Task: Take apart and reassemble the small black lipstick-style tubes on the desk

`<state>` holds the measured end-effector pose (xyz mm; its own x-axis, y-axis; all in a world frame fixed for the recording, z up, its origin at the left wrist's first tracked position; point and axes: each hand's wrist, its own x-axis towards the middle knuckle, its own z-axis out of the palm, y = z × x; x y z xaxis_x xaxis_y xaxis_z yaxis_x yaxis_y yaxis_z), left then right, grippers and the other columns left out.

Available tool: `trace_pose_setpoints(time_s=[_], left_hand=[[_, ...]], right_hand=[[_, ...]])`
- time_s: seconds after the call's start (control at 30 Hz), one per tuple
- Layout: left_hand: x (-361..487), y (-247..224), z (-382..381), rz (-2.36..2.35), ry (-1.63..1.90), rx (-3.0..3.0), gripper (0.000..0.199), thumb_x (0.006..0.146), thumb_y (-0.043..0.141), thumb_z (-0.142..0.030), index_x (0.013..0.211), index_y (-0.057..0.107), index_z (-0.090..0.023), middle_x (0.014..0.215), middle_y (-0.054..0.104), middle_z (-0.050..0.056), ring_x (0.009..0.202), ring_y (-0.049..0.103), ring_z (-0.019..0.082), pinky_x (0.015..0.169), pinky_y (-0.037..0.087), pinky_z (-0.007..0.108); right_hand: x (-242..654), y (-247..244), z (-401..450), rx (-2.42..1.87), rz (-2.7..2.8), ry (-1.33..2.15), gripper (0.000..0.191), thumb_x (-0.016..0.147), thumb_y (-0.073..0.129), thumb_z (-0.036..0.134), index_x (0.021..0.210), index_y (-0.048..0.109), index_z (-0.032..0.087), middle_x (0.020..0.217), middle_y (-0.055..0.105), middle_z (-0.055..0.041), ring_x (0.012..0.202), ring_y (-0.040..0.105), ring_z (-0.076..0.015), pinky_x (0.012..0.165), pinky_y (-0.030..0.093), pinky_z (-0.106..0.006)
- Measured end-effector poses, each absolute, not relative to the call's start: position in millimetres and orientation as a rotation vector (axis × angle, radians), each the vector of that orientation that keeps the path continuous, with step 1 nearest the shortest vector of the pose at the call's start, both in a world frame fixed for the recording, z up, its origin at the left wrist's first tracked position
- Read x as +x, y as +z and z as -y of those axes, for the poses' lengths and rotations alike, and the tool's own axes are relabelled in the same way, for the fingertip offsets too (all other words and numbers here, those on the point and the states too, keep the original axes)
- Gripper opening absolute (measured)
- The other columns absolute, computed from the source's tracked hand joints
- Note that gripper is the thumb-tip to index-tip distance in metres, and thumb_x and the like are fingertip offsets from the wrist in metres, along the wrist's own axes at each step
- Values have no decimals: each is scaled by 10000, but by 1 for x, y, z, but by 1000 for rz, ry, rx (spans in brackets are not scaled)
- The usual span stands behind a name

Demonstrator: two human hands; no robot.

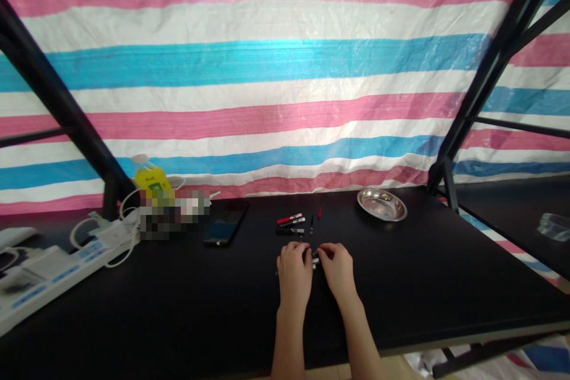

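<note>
My left hand (294,262) and my right hand (338,264) are close together above the black table, fingers bent into pinches. Between their fingertips shows a small black-and-silver piece (316,260) that looks like part of a marker pen; my fingers cover most of it. Just beyond the hands lie a red marker (288,219), a black marker (291,223) and another dark marker (290,231) with a pale label. To the right of these are a thin black piece (312,224) and a small red piece (319,213), perhaps a cap or tip.
A shiny metal dish (382,205) sits at the back right. On the left are a dark phone (225,224), a yellow bottle (154,181) and a white power strip (57,276) with cables. Black metal posts (483,65) rise before a striped sheet (276,65).
</note>
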<state>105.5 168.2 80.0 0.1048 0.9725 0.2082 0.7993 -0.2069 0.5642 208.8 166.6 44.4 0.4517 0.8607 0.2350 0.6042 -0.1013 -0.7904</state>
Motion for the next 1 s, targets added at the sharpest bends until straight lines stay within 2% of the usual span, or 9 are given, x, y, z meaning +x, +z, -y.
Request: trace_pose_setpoints(time_s=[0.1,0.2,0.57,1.0], left_hand=[[112,80,-166,-1793,759,2115,223,836,489,-252,959,670,-208,987,640,74,975,543,242,808,383,350],[119,80,-164,-1835,763,2115,198,821,506,-241,922,674,-208,974,633,70,974,534,241,802,366,356],[131,85,-165,-1905,728,1942,189,803,490,-187,769,675,-197,913,644,64,965,536,250,834,326,392],[132,85,-167,-1911,696,1976,194,814,480,-185,763,667,-194,913,667,67,949,550,248,848,308,406]], right_hand=[[211,46,-165,-1785,1226,402,206,709,539,158,804,720,129,746,662,-65,672,618,-186,653,484,-267],[211,49,-163,-1782,1205,414,221,689,528,135,792,723,128,735,659,-61,639,616,-175,632,485,-261],[212,43,-163,-1817,1238,366,182,691,515,131,741,690,143,745,638,-68,720,605,-200,664,479,-270],[208,48,-162,-1864,1308,315,279,740,455,83,791,714,173,776,612,-71,722,587,-189,715,466,-268]])
